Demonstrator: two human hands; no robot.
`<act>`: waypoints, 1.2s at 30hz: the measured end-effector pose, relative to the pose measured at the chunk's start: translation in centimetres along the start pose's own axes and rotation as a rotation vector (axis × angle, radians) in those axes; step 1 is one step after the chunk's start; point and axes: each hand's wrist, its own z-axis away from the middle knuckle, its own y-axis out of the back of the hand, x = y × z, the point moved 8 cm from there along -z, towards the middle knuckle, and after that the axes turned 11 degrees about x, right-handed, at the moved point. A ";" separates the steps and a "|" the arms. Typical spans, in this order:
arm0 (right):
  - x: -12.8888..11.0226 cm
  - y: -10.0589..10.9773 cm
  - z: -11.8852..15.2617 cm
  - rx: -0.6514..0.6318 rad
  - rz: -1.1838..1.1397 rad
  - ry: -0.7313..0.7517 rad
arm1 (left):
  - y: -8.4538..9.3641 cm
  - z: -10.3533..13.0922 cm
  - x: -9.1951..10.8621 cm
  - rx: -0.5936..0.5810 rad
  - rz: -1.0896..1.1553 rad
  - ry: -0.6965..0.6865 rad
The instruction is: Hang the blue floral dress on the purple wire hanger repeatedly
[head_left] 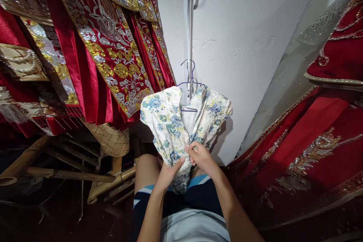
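Note:
A white short-sleeved blouse (170, 121) with blue and yellow flowers hangs on a thin purple clothes hanger (192, 79) in front of me. Its neckline is open in a V, and the lower part gathers between my knees. With thumb and fingertips, my right hand (200, 157) pinches the front edge just below the V. My left hand (171, 172) grips the blouse lower down at its left side, thumb on the front and the other fingers hidden behind the cloth. The hanger's hook stands free, close to a white upright pole (188, 26).
Red costumes (113, 53) with gold and silver embroidery hang at the left. Below them stands bamboo furniture (70, 174). To the right is another red embroidered garment (317, 151), with a clear plastic cover (286, 68) beside it. A white wall (241, 26) rises behind the blouse.

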 end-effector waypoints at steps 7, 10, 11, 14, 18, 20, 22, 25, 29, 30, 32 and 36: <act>-0.8 1.4 0.7 0.097 0.074 0.072 | -0.9 1.0 1.7 -0.039 -0.027 0.014; -1.6 1.5 1.1 0.069 -0.003 0.086 | -0.4 0.7 1.3 -0.012 0.004 0.039; -1.6 1.6 1.1 0.061 -0.037 0.077 | 0.1 0.4 1.1 0.024 0.017 0.039; -1.7 2.4 1.2 0.103 -0.122 0.050 | 2.8 -0.7 0.3 0.197 0.017 0.010; -2.0 4.1 1.3 0.189 -0.214 0.042 | 6.5 -1.0 1.0 0.522 -0.088 -0.147; -2.4 4.2 1.5 0.180 -0.222 0.035 | 7.1 0.1 2.7 0.688 -0.159 -0.341; -2.8 3.6 1.7 0.134 -0.216 0.025 | 5.7 1.3 4.2 0.713 -0.245 -0.518; -3.3 2.0 1.9 0.038 -0.270 0.005 | 0.2 1.7 5.0 0.364 -0.356 -0.633; -2.9 0.3 2.1 -0.075 -0.344 -0.083 | -4.1 1.9 4.9 0.125 -0.387 -0.627; -2.7 0.2 2.0 -0.094 -0.346 -0.107 | -4.2 1.9 5.0 0.136 -0.387 -0.628; -2.3 0.5 1.5 -0.083 -0.364 -0.132 | -4.3 1.8 5.3 0.136 -0.398 -0.647; -3.2 2.7 -2.1 0.096 -0.541 -0.089 | -4.3 1.3 4.7 0.064 -0.491 -0.653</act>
